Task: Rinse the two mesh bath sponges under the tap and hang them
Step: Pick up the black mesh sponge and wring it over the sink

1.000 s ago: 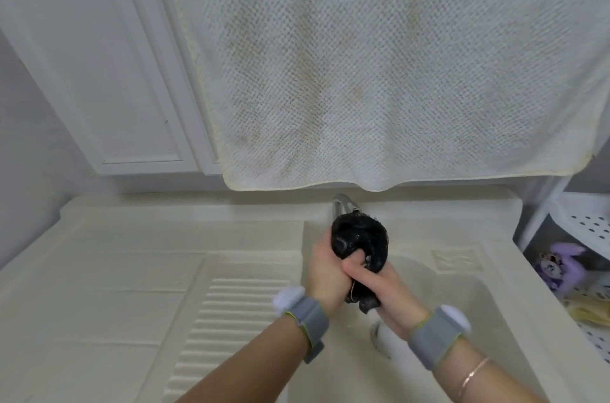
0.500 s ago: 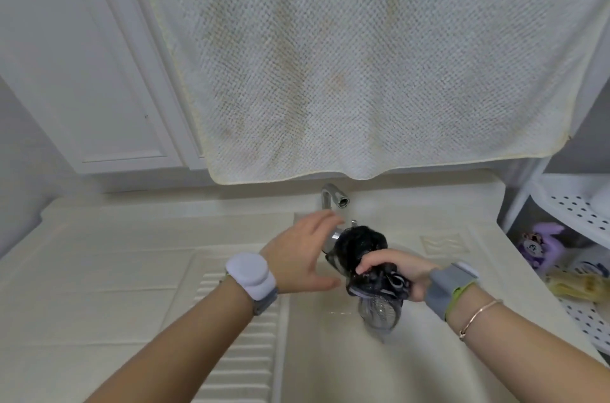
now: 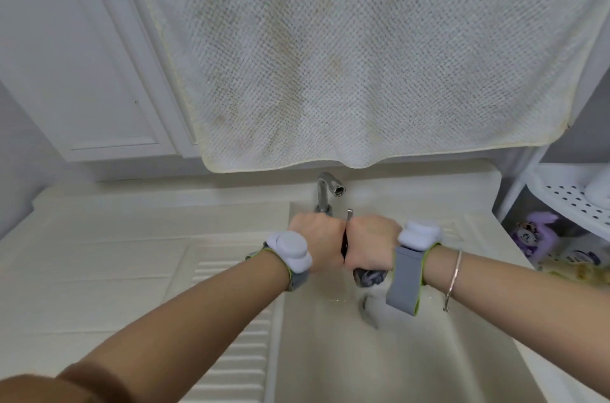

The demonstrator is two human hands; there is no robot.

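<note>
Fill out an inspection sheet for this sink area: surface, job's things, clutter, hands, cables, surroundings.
Surface: cream sink basin with a ribbed drainboard on its left.
Job's things: dark mesh bath sponge squeezed between both hands, its lower end sticking out below the right hand; a second sponge is not seen. Chrome tap behind the hands; no stream can be made out.
Clutter: nothing seen in the basin.
Hands: left hand and right hand pressed side by side, gripping the sponge; fingers hidden.
Cables: nothing seen.
Surroundings: stained white towel hanging above, white cabinet door left, white perforated shelf rack with a purple toy right.
</note>
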